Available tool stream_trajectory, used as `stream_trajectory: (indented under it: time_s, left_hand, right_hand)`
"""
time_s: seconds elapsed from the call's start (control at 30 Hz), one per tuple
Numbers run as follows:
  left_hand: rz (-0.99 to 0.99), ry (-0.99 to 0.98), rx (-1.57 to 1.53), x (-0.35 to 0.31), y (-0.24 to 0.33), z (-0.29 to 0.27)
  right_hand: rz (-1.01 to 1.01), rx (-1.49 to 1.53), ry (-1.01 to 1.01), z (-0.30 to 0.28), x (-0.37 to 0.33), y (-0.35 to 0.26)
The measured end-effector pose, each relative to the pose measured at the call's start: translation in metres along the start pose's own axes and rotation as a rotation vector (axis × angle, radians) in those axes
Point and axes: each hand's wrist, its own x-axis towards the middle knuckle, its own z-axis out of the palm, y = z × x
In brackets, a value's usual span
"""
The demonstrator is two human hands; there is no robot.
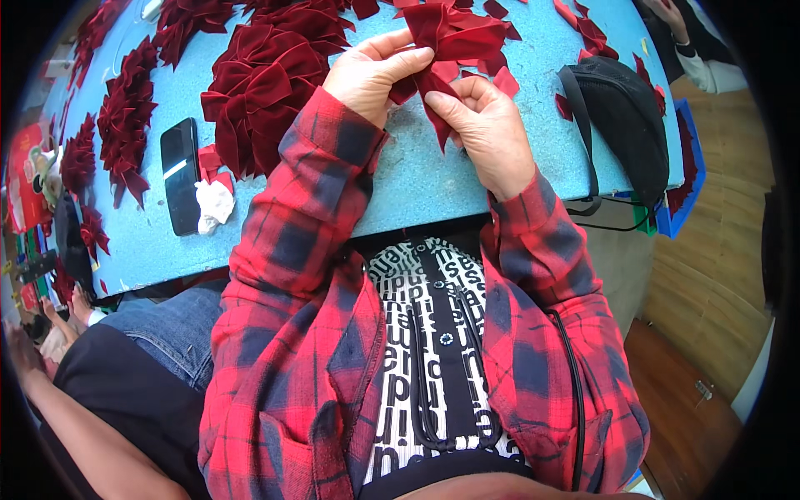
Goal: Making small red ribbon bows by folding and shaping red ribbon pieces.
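Note:
Above the far middle of the blue table (pixel 400 196), a dark red velvet bow (pixel 467 40) is held between my two hands. My left hand (pixel 371 73) pinches it near its middle, with thumb and fingers pressed together. One hanging tail of the bow is between the thumb and fingers of my right hand (pixel 492 125). Part of the bow's lower side is hidden by my fingers. Left of my left wrist lies a large heap of finished-looking red bows (pixel 258 92). Loose red fabric pieces (pixel 504 82) lie behind my right hand.
A black phone (pixel 178 175) and a crumpled white tissue (pixel 214 206) lie on the left. A black bag (pixel 621 121) with a strap sits at the right edge, near a blue crate (pixel 687 171). More bow rows (pixel 125 125) stand far left. Other people's arms (pixel 92 425) show at left.

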Motion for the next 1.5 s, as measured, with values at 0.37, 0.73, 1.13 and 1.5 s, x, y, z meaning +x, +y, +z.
stream_trajectory:
  time_s: [0.37,0.73,1.13,1.5]
  left_hand:
    - [-0.11,-0.095,0.501,-0.005,0.008,0.007]
    - [0.097,-0.314,1.349,-0.016,0.014,0.019]
    - [0.596,0.207,1.399,-0.097,-0.007,0.026]
    - [0.773,-0.066,1.833,-0.087,-0.043,0.019]
  right_hand:
    - [0.027,-0.298,-0.135,-0.033,-0.042,0.005]
    - [0.035,-0.28,-0.123,-0.069,-0.084,-0.006]
    - [-0.574,-1.05,0.181,-0.084,-0.051,-0.005]
    - [-0.383,-0.847,-0.002,-0.064,-0.035,0.009]
